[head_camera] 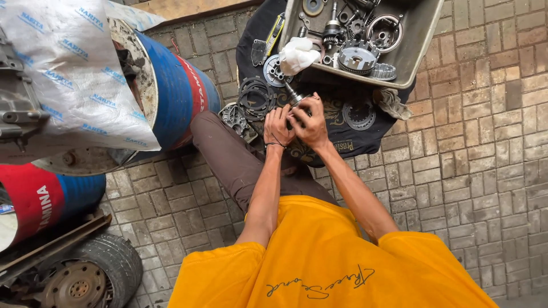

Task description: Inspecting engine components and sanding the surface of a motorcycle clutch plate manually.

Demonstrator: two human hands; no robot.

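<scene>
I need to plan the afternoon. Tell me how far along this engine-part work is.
Done, by the look of it: many metal gears and clutch parts lie stripped in the grey metal tray, and dark round friction rings are stacked on the black cloth. In hand: the left hand and right hand both grip a short steel shaft. Left: the loose parts are not yet assembled.

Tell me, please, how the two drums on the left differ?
The upper drum lies with its open end towards the camera, partly under a white sack; the lower drum is cut off by the picture's edge. The upper shows mostly blue, the lower mostly red. Both lie on their sides, banded red and blue.
</scene>
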